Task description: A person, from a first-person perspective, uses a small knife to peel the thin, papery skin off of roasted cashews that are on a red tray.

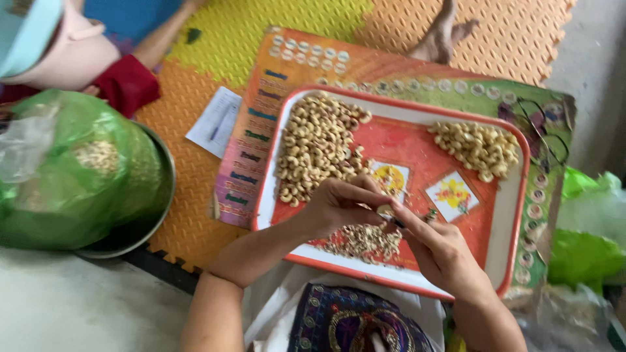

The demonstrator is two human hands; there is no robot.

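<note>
While both hands meet over the near half of the tray (521,215), head view shows the left hand (336,207) with fingers curled in, pinching 1 cashew nut (385,210) at its fingertips. Right hand (443,254) comes in from the near right, fingers closed on a small dark tool (396,223) whose tip touches the same nut. So both hands are clenched, neither is loose.

Tray: red, white rim, rounded corners, lying on a printed poster sheet (261,130) on the foam floor mat (195,169).
- Big pile of pale nuts (316,146) along the tray's left side, from the far left corner down toward the hands.
- Smaller pile (479,148) at the far right corner, well apart from the big one.
- Heap of shell scraps (362,242) at the near edge, directly under the hands.

Held nut sits above that scrap heap, between the 2 hands, off the tray surface.

Left of the tray, beyond the mat's near left edge: metal basin (153,221) holding a green plastic bag (72,176) stuffed full. White paper slip (216,122) lies on the mat between basin and poster. Another person's arm in a red sleeve (127,83) at the far left; a bare foot (447,32) at the far edge. More green bags (583,251) at the right.
</note>
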